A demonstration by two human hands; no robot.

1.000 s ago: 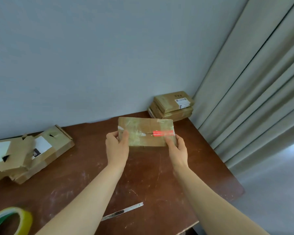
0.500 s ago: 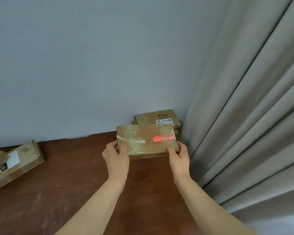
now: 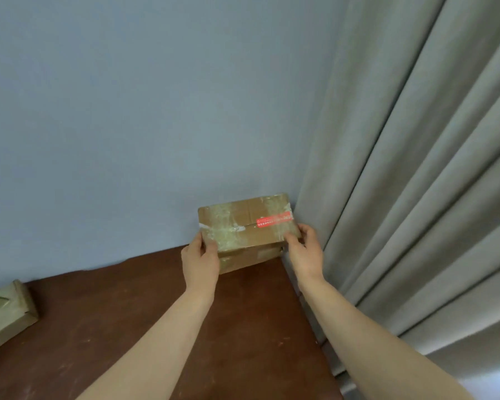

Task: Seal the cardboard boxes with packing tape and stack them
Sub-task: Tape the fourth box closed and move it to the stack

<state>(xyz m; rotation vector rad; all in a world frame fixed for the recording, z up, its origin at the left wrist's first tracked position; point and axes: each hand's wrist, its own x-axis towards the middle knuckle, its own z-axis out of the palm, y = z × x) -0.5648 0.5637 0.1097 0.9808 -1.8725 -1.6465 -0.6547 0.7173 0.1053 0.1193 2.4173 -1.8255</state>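
Note:
A flat cardboard box (image 3: 244, 223), taped over and marked with a red label, is at the table's far right corner against the wall. My left hand (image 3: 201, 255) grips its near left corner, thumb on top. My right hand (image 3: 303, 249) grips its near right corner the same way. The box sits over the stack of boxes (image 3: 248, 259) there, of which only a brown front face shows beneath it. Whether it rests on the stack or hovers just above I cannot tell.
The brown wooden table (image 3: 127, 327) runs to the grey wall. Another cardboard box (image 3: 5, 313) lies at the left edge of view. A beige curtain (image 3: 416, 197) hangs right beside the table's right edge and the stack.
Both hands carried the box away from me and to the right, over the stack in the corner, which it now covers. The view swung right, so the tape roll and knife left the frame.

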